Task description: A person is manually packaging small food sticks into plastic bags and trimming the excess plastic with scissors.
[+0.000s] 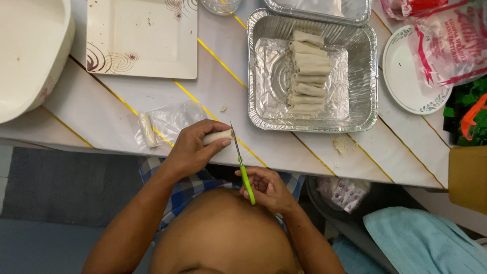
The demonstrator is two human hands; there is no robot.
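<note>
1. Spring roll: a pale wrapped roll, held level over the near edge of the white surface, its right end sticking out past the thumb.
2. Left hand: fingers clamped around the roll.
3. Right hand: fingers closed through the green handles of the scissors. The blades point up and away, their tip just beside the roll's free end; I cannot tell whether the blades are parted.
4. Foil tray: well apart from the hands, with a stack of finished rolls along its middle.
5. Another roll lies on a clear plastic bag, near the left hand.
6. Risk, as judged: the blade tip stands close to the left thumb; a slip could nick it.
7. Risk, as judged: a tight squeeze may crush the soft wrapper or push filling out.
8. Risk, as judged: the roll is held at the surface's edge, so a loosened hold may drop it to the lap.
</note>
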